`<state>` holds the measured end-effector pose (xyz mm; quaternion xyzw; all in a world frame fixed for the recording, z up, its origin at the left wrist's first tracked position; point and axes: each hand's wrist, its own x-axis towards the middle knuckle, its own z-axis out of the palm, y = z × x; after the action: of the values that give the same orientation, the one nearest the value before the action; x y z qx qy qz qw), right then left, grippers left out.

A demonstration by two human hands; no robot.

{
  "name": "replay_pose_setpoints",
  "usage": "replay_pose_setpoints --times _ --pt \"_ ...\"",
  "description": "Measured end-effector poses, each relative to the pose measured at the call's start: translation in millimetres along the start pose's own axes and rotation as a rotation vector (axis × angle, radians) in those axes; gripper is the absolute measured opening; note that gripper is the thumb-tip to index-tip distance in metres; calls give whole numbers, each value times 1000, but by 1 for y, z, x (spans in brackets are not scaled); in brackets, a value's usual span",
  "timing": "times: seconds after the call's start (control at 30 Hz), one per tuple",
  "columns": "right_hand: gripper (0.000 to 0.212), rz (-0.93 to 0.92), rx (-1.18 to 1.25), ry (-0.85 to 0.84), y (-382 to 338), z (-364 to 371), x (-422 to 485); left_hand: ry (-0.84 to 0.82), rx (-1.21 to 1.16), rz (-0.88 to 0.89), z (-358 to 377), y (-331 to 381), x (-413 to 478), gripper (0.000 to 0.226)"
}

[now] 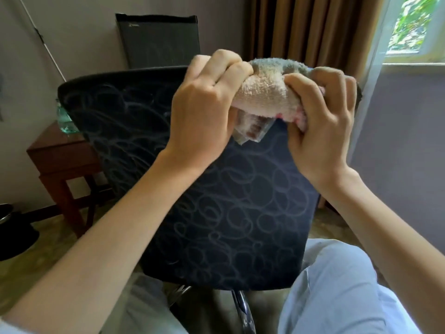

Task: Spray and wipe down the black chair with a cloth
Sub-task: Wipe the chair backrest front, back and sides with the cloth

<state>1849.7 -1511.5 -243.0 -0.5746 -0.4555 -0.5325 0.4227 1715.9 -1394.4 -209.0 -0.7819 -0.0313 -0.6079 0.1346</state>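
Background, head view: lilac-grey wall at far side, brown curtain [301,27] at far centre-right, window [414,25] with green foliage outside at far right. Against far wall, behind the chair: black cabinet [159,39], upright. At far left: white pole [41,37] slanting across wall; wooden side table [62,153] with green glass bottle [63,116] on top, bottle partly hidden by chair edge. On floor at left edge: black bin [12,227], partly cut off.

Centre of scene: black chair [228,201], backrest broadside to camera; dark fabric with pale looped line pattern. Below backrest, near bottom: chrome frame [243,307]. At near right, just beside lower corner of backrest: light blue trouser leg [337,297].

Position of cloth [267,92]: top edge of backrest, right of centre, covering that edge. Pinkish-beige terry with grey part on far side, bunched into a roll. Contact with chair fabric not determinable.

State of left hand [204,104]: fingers curled tightly round left end of cloth, knuckles up, thumb hidden. State of right hand [322,121]: fingers curled over right end of cloth, fingertips pressed into folds. Both forearms bare, extended from near edge.

Below cloth, between hands: clear packet [250,127] with red print, projecting downward beside left palm; means of retention not determinable.
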Motion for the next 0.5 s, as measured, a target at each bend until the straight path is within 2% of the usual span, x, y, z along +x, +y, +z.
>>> replay_pose_setpoints --times 0.33,0.5 --pt "22 -27 -9 16 37 2 -7 56 -54 128 35 11 3 19" --pt "32 -23 4 -39 52 -6 -10 54 -47 151 49 24 5 20"
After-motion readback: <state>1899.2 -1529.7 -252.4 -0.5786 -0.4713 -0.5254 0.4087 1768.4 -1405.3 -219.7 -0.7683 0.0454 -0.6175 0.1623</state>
